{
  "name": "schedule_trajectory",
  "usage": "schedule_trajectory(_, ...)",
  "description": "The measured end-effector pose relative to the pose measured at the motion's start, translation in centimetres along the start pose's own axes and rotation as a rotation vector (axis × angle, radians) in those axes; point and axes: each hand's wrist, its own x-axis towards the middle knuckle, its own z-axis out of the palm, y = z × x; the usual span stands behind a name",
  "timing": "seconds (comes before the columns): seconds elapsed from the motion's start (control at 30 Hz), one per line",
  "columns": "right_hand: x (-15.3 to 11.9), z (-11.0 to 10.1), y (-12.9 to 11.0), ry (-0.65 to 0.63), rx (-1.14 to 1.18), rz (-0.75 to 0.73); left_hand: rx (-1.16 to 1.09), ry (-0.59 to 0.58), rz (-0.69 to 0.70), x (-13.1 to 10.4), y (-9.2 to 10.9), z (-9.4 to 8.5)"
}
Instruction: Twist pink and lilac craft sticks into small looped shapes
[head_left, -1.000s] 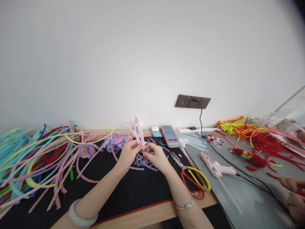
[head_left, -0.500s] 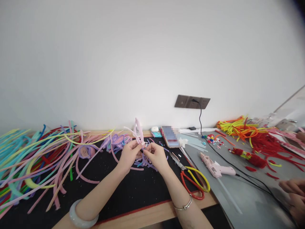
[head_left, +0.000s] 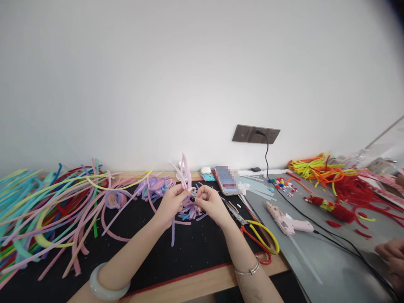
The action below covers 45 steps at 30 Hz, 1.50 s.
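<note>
Pale pink pipe cleaners (head_left: 186,168), bent into upright loops and ends, rise from my left hand (head_left: 172,204). Thumb and fingers of that hand are closed around their base. A purple pipe cleaner (head_left: 173,233) hangs down below it. Close on the right, my right hand (head_left: 211,204) is pinched at the base of the pink piece; what lies between its fingertips is too small to make out. Under both hands lies a pile of short purple and blue pipe cleaner pieces (head_left: 192,211) on the black mat (head_left: 189,252).
Long multicoloured pipe cleaners (head_left: 63,214) spread across the left. Scissors (head_left: 252,227) with red and yellow handles lie right of my hands, near a phone (head_left: 227,181). On the grey table rest a pink glue gun (head_left: 287,221), its cord, pompoms (head_left: 280,183), and another person's hand (head_left: 391,254).
The pink piece has turned, its ends now standing more apart. My right hand has shifted slightly away from my left. A purple strand now shows hanging below my left hand.
</note>
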Motion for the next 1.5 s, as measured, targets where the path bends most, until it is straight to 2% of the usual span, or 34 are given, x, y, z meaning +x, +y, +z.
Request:
schedule_trajectory(0.13, 0.0, -0.3, -0.1, 0.010, 0.058, 0.006, 0.064, 0.005, 0.007, -0.1, -0.1, 0.2)
schedule_trajectory(0.33, 0.0, -0.5, -0.4, 0.089, 0.100, -0.020, 0.110, -0.048, 0.014, -0.1, -0.1, -0.1)
schedule_trajectory(0.43, 0.1, -0.9, -0.4, 0.109, 0.224, 0.025, 0.129, -0.048, -0.001, 0.0, -0.2, -0.3)
schedule_trajectory(0.6, -0.1, -2.2, -1.0, -0.072, 0.567, 0.198, 0.111, -0.003, 0.015, 0.4, -0.5, -0.7)
schedule_trajectory(0.7, -0.2, -2.4, -1.2, -0.164, 0.645, 0.175, 0.090, 0.038, 0.029, 0.6, -0.4, -0.9)
schedule_trajectory(0.8, -0.2, -1.7, -0.8, -0.141, 0.586, 0.094, 0.080, 0.056, 0.046, 0.7, -0.4, -0.9)
schedule_trajectory(0.93, 0.3, -0.5, 0.4, -0.016, 0.313, 0.046, 0.074, 0.025, 0.046, 0.6, -0.9, -0.6)
schedule_trajectory(1.07, 0.4, 0.2, 0.8, -0.007, 0.092, 0.018, 0.094, -0.026, 0.050, 0.3, -0.7, -0.3)
schedule_trajectory(1.27, 0.2, 0.4, 0.1, -0.024, 0.131, 0.035, 0.110, -0.090, 0.030, -0.1, -0.1, 0.0)
schedule_trajectory(1.5, 0.5, -0.5, 0.6, -0.020, 0.104, 0.049, 0.129, -0.105, 0.029, -0.3, -0.1, 0.0)
